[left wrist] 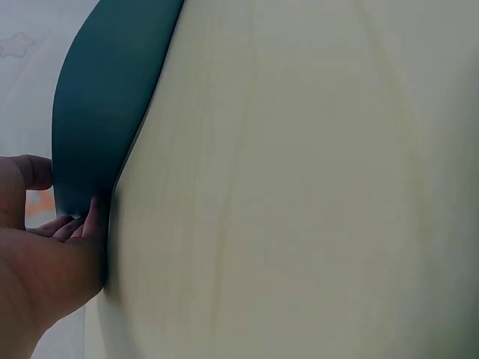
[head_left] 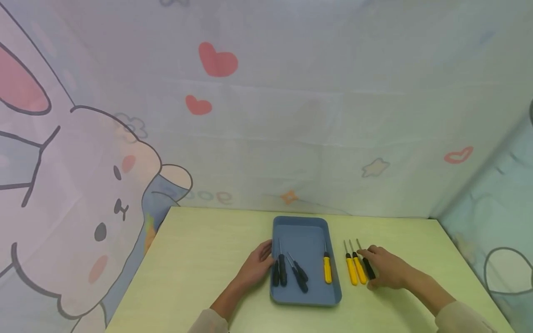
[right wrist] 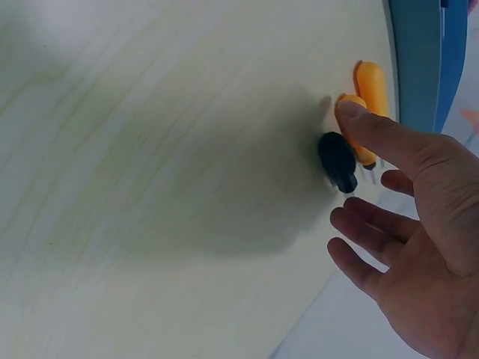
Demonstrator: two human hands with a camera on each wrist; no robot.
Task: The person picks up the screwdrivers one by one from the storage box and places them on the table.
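Note:
A blue-grey tray lies in front of me in the head view. My left hand holds its left wall, with the thumb at the rim and the fingers against the outside. Several black-handled screwdrivers and one yellow-handled screwdriver lie in the tray. Right of it, two yellow screwdrivers and one black screwdriver lie side by side on the table. Over the black one is my right hand, thumb and fingers spread around its handle. In the right wrist view, the thumb overlaps a yellow handle; contact is unclear.
The pale yellow-green table extends to both sides of the tray. Behind it hangs a printed cloth with hearts and a large rabbit; another stretch of cloth borders the right side.

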